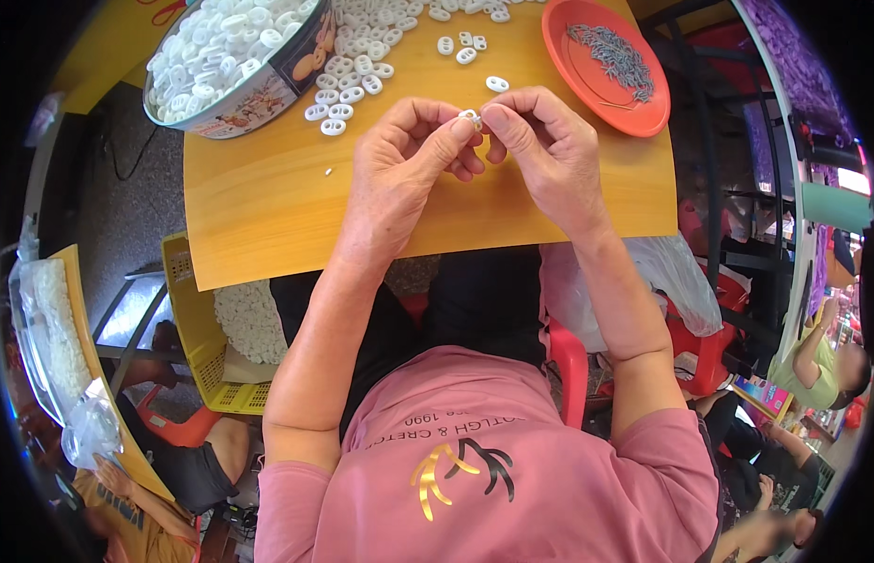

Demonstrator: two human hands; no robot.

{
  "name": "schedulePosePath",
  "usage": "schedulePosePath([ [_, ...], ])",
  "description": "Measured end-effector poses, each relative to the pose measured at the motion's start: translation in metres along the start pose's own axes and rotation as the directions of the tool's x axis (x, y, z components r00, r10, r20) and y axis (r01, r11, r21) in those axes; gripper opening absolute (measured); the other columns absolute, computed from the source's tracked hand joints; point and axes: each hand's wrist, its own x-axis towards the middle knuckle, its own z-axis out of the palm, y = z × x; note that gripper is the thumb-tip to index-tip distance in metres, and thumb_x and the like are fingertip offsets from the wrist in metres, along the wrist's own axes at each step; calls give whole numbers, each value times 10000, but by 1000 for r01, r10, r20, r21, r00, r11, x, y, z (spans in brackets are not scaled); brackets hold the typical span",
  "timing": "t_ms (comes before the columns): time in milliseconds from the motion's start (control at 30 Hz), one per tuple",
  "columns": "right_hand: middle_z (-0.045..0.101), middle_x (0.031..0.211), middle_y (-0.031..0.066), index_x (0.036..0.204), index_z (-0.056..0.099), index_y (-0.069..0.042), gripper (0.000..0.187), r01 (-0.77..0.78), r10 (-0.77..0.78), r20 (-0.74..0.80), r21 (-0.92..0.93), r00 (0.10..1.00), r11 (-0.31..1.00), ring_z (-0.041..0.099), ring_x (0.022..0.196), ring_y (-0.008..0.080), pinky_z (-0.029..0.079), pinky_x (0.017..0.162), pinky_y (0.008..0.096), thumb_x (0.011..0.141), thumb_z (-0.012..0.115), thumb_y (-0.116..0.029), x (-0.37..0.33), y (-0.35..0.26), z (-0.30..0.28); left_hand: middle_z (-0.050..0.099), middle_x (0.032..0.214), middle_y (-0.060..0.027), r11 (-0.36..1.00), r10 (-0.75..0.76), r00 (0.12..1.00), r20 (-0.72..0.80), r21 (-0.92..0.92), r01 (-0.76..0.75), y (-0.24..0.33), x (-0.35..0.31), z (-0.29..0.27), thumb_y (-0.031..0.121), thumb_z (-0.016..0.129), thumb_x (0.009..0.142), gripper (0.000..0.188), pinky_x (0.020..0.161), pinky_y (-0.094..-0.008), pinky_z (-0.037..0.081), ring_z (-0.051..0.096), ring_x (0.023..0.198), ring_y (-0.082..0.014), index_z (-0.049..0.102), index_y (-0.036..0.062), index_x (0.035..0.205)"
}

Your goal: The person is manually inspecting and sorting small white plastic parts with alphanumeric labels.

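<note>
Over the table's near part, my left hand (pixel 399 169) pinches a small white two-hole plastic piece (pixel 470 116) between thumb and fingers. My right hand (pixel 550 159) is closed against the same piece from the right, thumb and forefinger pressed together. Whatever sits between those right fingertips is too small and covered to make out. Just beyond the hands lies a loose white two-hole piece (pixel 497 83), with several more white pieces (pixel 466 56) farther back. An orange-red plate (pixel 587 94) at the far right holds a heap of small grey parts (pixel 620 61), perhaps springs.
A round tin (pixel 259 111) heaped with white pieces stands at the table's far left, more pieces spilling beside it. Below the table's left edge, a yellow crate (pixel 204 352) holds white pieces. A red chair (pixel 568 371) is under me. Other people sit at both sides.
</note>
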Motion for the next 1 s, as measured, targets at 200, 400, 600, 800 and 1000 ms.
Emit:
schedulePosePath([
  [200, 649, 743, 17, 920, 642, 16, 126, 9, -9, -15, 23, 1000, 1000, 597, 642, 59, 483, 563, 202, 947, 642, -107, 0, 1, 6, 666, 873, -78, 1000, 9, 1000, -11, -2, -9, -1, 0, 0, 145, 660, 944, 188, 676, -258, 519, 635, 737, -133, 613, -29, 993],
  [400, 642, 718, 32, 870, 625, 6, 95, 92, -94, -15, -100, 995, 991, 590, 631, 74, 476, 556, 230, 924, 656, -66, 1, 9, 9, 663, 850, -76, 997, 43, 998, -38, 58, -41, -2, 2, 1, 124, 655, 945, 161, 658, -251, 517, 637, 720, -127, 610, -29, 971],
  [600, 622, 726, 61, 859, 620, 5, 95, 123, -130, -38, -152, 991, 981, 600, 629, 118, 471, 545, 257, 897, 681, -59, 2, 10, 4, 658, 839, -76, 988, 54, 997, -60, 149, -45, -4, 2, 4, 129, 660, 943, 166, 648, -250, 515, 638, 713, -125, 607, -27, 962],
  [800, 584, 753, 108, 851, 604, 9, 93, 493, -475, 161, -443, 865, 748, 594, 635, 263, 475, 544, 331, 875, 674, -46, 14, -1, -10, 655, 832, -70, 991, 13, 1000, -22, 133, -10, -2, 2, 3, 136, 657, 945, 171, 641, -248, 508, 629, 698, -117, 610, -27, 963],
  [1000, 576, 755, 120, 815, 571, 9, 96, 449, -407, 190, -412, 893, 793, 585, 648, 299, 464, 557, 374, 874, 645, -6, 7, 2, -6, 644, 789, -50, 982, 12, 1000, -8, 189, -10, -3, 0, 1, 118, 656, 942, 144, 636, -238, 495, 617, 690, -102, 613, -19, 950],
])
